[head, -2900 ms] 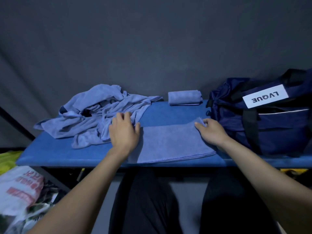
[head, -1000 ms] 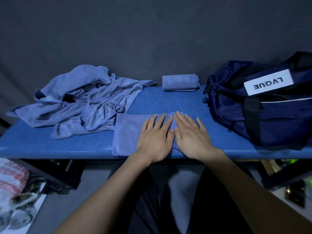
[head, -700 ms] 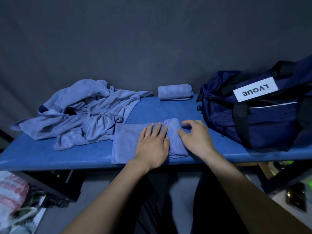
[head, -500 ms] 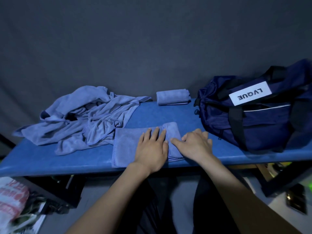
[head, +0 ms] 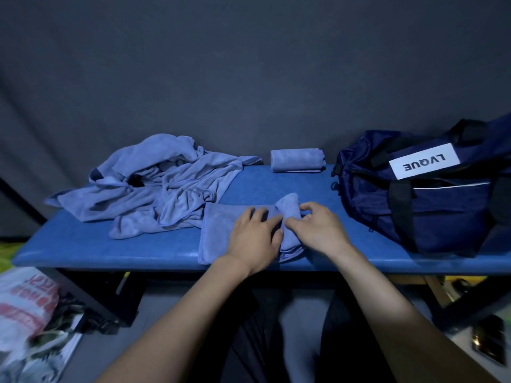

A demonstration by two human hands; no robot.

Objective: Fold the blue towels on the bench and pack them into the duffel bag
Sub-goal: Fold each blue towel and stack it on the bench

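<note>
Blue padded bench (head: 83,250) is seen spanning the frame, front edge toward the camera. 1 towel (head: 221,230) is laid flat at the front centre of the bench, with its right end rolled up into a short tube (head: 289,211).

Left hand (head: 253,239) is laid palm down on the flat part of the towel, fingers straight and held close together, tips butted against the roll. Right hand (head: 318,230) is placed at 3 o'clock of the roll, fingers curled and loosely spread, thumb and fingertips touching the roll's side. Whether the roll is actually gripped cannot be told.

Crumpled pile of blue towels (head: 154,186) is found at 10 o'clock from the hands, on the left half of the bench, 1 edge touching the flat towel's left end. 1 finished rolled towel (head: 297,160) is set at 12 o'clock, at the bench's back edge, well apart from the hands.

Navy duffel bag (head: 414,205) is parked at 2 o'clock on the right end of the bench, black straps over it, white label (head: 424,164) reading "LVQUE" upside down. Whether the bag is open cannot be told.

Printed sack (head: 25,302) is seen on the floor at 8 o'clock.
</note>
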